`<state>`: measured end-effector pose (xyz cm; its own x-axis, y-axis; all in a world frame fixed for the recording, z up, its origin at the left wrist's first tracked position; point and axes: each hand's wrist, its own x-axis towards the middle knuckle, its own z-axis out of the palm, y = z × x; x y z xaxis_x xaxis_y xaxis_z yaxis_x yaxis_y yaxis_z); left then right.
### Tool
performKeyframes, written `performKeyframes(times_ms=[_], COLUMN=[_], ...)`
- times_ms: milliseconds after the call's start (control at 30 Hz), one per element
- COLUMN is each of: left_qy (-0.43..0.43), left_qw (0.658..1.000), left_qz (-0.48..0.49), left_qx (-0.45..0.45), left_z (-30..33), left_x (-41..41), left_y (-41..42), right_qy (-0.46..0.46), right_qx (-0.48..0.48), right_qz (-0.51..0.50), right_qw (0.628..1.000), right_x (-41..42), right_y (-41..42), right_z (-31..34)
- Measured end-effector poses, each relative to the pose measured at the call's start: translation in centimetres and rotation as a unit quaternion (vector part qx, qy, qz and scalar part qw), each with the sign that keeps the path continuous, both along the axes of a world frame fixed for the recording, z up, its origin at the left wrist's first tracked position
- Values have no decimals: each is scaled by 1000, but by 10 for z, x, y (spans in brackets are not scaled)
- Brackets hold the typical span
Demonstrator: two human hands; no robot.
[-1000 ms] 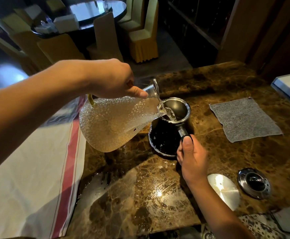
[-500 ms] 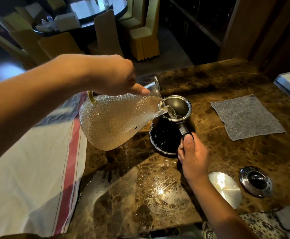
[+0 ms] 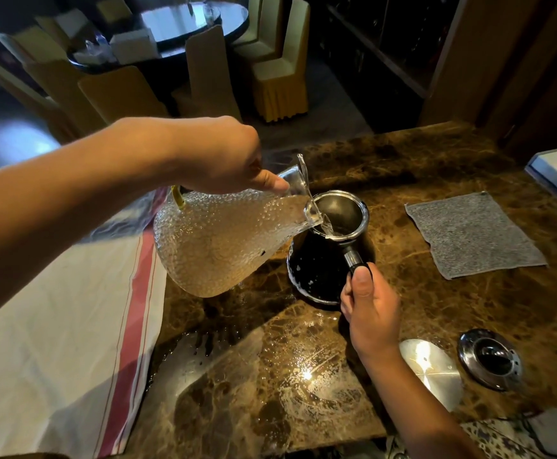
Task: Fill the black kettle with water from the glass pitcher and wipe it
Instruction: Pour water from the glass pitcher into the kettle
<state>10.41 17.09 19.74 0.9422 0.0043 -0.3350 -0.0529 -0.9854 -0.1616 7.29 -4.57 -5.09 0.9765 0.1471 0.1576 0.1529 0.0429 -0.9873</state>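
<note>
Step in hand: filling, by my reading; water runs from the spout of the glass pitcher (image 3: 224,240) into the open mouth of the black kettle (image 3: 328,256), at the centre of the frame
Left hand: the left hand (image 3: 220,154) comes in from the left of the frame and grasps the pitcher at its neck, thumb along the glass, holding it tipped far over with its spout at the kettle's rim
Right hand: the right hand (image 3: 371,309), just below centre, is wrapped round the kettle's handle, thumb on top, steadying it
Kettle: upright on the brown marble counter (image 3: 436,313), lid off; the water level inside cannot be judged
Pitcher: dimpled glass, lifted off the counter, its belly left of the kettle
Wiping cloth: a grey cloth (image 3: 472,233) lies flat at the right of the frame, well apart from the kettle and untouched
Other items: a round metal lid (image 3: 431,372) and a metal-rimmed piece (image 3: 490,359) at lower right; a white cloth with a red stripe (image 3: 71,319) at lower left
Counter surface: wet patches glint below the kettle
Next move: probably righting the pitcher slowly once the kettle is full, setting it down clear of the kettle, then reaching right for the grey cloth; the glass looks slippery, so the hold at the neck must stay firm
</note>
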Motion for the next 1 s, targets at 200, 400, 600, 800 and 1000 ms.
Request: performKeyframes(times_ms=[200, 400, 600, 800, 1000], left_qy=[4, -6, -4, 3, 5], left_qw=[1000, 1000, 1000, 999, 998], left_qz=[8, -5, -12, -9, -16], left_qx=[-1, 28, 28, 33, 62], left_z=[2, 3, 3, 5, 7], left_x=[0, 5, 8, 9, 14], left_y=[-4, -9, -8, -10, -15], right_qy=[3, 6, 9, 10, 10], right_qx=[3, 0, 0, 1, 7], right_qz=[6, 3, 1, 2, 4], right_qw=[1000, 1000, 1000, 1000, 1000], right_x=[-1, -1, -1, -1, -1], right_y=[-1, 0, 0, -1, -1], right_z=[0, 0, -1, -2, -1])
